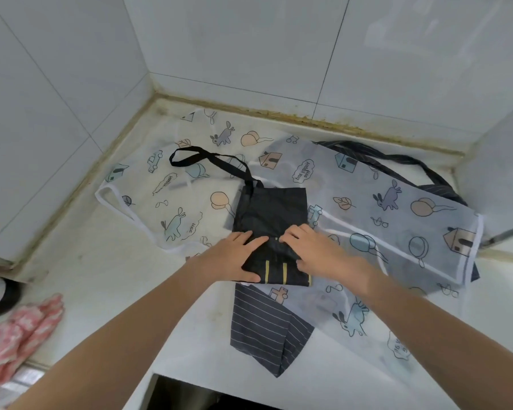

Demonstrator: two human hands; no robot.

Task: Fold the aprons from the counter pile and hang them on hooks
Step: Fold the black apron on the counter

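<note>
Two hands on black apron [271, 208] — left hand [237, 257] flat, pressing fold so it stays; right hand [317, 247] curled, pinching cloth. Strap [208, 156] lies far — maybe kept free for hook.

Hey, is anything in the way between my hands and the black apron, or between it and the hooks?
Nothing visible: the left hand and right hand are both on the black apron, which lies on top of the printed aprons. No hook is in view, so that path cannot be judged.

a cloud print [302, 171] on the translucent apron [403, 173] reads, upside down, "happy and", remainder unclear.
</note>
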